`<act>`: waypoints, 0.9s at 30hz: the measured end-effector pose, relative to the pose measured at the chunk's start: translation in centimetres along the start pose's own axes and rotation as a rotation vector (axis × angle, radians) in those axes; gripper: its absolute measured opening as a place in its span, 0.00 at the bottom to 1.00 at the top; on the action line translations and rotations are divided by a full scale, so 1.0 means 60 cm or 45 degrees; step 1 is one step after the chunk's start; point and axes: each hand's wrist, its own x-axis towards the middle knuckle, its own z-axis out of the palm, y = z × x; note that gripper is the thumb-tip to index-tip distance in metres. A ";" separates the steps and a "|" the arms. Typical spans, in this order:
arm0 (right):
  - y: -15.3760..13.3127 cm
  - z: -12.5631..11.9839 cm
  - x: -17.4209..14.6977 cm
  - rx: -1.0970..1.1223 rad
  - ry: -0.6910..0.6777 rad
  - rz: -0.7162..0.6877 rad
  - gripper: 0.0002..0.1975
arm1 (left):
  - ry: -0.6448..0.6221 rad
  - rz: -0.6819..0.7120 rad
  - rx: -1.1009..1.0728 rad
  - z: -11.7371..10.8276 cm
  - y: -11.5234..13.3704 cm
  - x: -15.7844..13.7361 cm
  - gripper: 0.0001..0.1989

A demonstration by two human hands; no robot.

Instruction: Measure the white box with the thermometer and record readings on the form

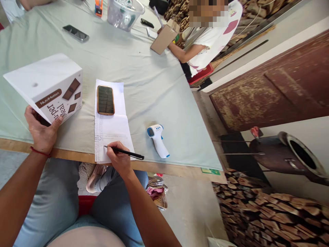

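Observation:
My left hand (45, 128) grips the lower edge of a white NutriMotion box (51, 82), which is tilted at the table's left side. Between the fingers of my right hand (119, 157) is a black pen (128, 152), its tip at the lower part of a printed paper (115, 128). On the upper part of that folded sheet lies a phone (105, 100) in a brown case. A white and blue infrared thermometer (158, 140) rests on the cloth to the right of the paper.
The table is covered with a pale green cloth (144, 89). Farther back are another phone (75, 33), an orange item (98, 7) and a clear plastic basket (124, 15). Across the table a person (200, 51) holds a cardboard box (164, 37). Stacked firewood (269, 216) stands at the right.

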 end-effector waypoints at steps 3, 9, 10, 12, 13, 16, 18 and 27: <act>0.000 0.001 0.001 0.008 0.006 -0.009 0.06 | 0.006 0.001 -0.014 0.001 0.002 0.000 0.47; 0.000 0.001 0.000 0.016 0.021 0.040 0.06 | 0.006 -0.011 -0.010 0.002 0.001 0.001 0.46; 0.000 0.001 -0.001 0.017 0.035 0.045 0.06 | 0.006 -0.008 -0.007 0.001 0.000 0.000 0.46; 0.001 0.002 -0.001 0.016 0.049 0.045 0.06 | 0.010 0.003 0.000 0.001 -0.002 0.000 0.46; 0.001 0.003 -0.002 0.015 0.048 0.041 0.06 | 0.014 0.009 0.000 0.000 -0.002 0.000 0.46; 0.001 0.003 -0.002 0.006 0.037 0.027 0.05 | 0.020 0.014 -0.003 0.000 -0.001 0.000 0.46; 0.000 0.002 -0.001 -0.008 0.025 0.019 0.05 | 0.015 0.014 -0.008 0.001 0.001 0.000 0.46; 0.007 0.006 -0.003 -0.010 0.028 0.000 0.06 | -0.002 -0.034 0.034 0.001 0.002 0.001 0.48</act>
